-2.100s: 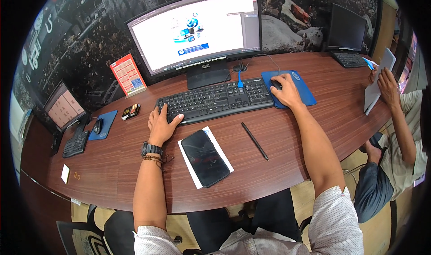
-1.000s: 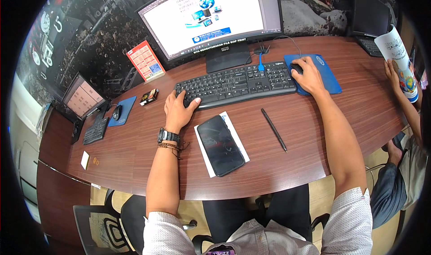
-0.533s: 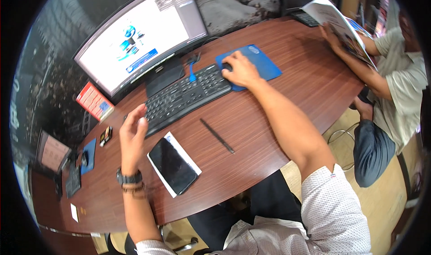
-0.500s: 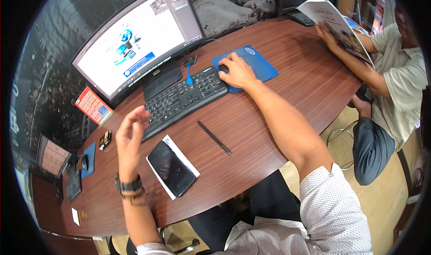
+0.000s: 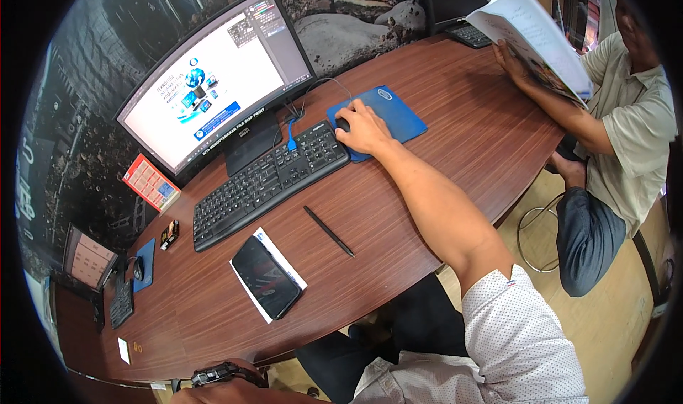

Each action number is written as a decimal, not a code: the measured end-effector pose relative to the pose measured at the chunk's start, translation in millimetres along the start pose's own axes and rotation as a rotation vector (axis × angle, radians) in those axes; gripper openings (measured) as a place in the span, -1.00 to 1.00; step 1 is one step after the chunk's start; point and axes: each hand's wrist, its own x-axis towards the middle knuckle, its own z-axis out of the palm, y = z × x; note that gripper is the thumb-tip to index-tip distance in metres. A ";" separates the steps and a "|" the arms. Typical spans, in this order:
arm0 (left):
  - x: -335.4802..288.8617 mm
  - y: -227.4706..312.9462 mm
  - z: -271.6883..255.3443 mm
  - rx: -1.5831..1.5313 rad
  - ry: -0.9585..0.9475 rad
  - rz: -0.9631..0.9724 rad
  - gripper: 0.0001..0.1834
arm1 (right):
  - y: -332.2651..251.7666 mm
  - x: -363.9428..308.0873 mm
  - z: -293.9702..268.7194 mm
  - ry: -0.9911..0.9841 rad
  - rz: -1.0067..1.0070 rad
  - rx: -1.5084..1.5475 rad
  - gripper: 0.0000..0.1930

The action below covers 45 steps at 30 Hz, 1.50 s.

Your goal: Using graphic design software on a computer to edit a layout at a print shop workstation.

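Note:
On the blue mouse pad (image 5: 405, 116), my right hand (image 5: 364, 130) rests over a dark computer mouse (image 5: 343, 124), its fingers curved round it. My left hand (image 5: 213, 395) is mostly cut off at the lower edge, with a black wristwatch (image 5: 226, 373) beside it; its fingers are hidden. A black keyboard (image 5: 267, 183) lies left of the mouse, in front of a lit monitor (image 5: 213, 77) showing a graphic design page. Nearer to me, a black smartphone (image 5: 266, 277) lies on a white paper (image 5: 293, 270), and a black pen (image 5: 329, 231) lies to its right.
At the right a person (image 5: 626, 112) sits holding an open booklet (image 5: 530, 41). A red and white desk calendar (image 5: 151, 182) and a small dark box (image 5: 169, 235) stand left of the keyboard. Further left are another monitor (image 5: 89, 262) and keyboard (image 5: 122, 304).
My left hand has dropped from beside the keyboard to the lower edge, uncovering the keyboard's left end. My right hand stays on the mouse. The view has shifted slightly.

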 end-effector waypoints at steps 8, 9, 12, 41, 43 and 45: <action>8.3 -2.8 19.0 0.005 -0.018 -0.033 -0.58 | -5.4 -2.1 -0.9 -0.027 0.018 0.035 -0.54; 10.6 -1.3 15.5 0.011 -0.107 -0.080 -0.65 | -6.6 -1.7 -1.0 -0.031 0.021 0.039 -0.54; 2.1 0.1 31.8 0.095 -0.025 -0.074 -0.77 | -4.6 -2.8 -0.7 -0.032 0.025 0.033 -0.54; 8.8 9.1 2.0 0.149 -0.280 -0.133 -0.78 | -4.1 -6.5 0.0 -0.026 0.024 0.044 -0.55; 6.1 8.7 1.8 0.145 -0.276 -0.124 -0.78 | -3.0 -8.1 1.2 -0.026 0.031 0.050 -0.55; 5.0 7.9 0.3 0.142 -0.279 -0.116 -0.77 | -1.7 -8.1 1.3 -0.026 0.032 0.051 -0.55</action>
